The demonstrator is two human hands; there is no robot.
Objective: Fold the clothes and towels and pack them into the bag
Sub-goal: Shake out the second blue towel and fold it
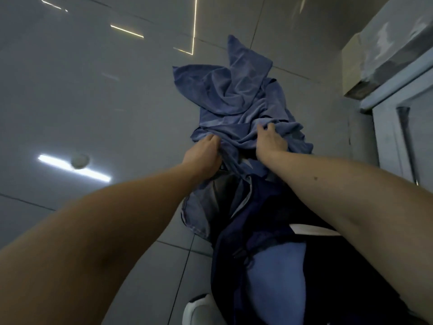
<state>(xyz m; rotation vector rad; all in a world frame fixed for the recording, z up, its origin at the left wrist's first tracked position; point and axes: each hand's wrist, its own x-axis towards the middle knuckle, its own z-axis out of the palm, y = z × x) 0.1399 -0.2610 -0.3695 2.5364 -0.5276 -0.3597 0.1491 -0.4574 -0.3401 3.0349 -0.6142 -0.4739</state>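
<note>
- Your left hand sits just left of frame centre. Its fingers are curled and pressed together, buried in a bunch of the blue towel; the fingertips are hidden in the fabric.
- Your right hand sits just right of centre, near the left hand but apart from it. Its fingers are bent and pinch a raised fold of the same towel.
- The blue towel lies crumpled on the glossy grey tiled floor, running from the centre up towards the top of the frame, with one corner pointing upward.
- A grey-blue cloth hangs or lies below your left hand, in the lower centre.
- Dark navy fabric fills the lower centre beside that cloth. You cannot tell from this view whether it is the bag or a garment.
- A white shoe shows at the bottom edge, just left of centre.
- A pale cabinet stands at the upper right edge.
- A bright light strip reflection shows on the tiles at mid left.
</note>
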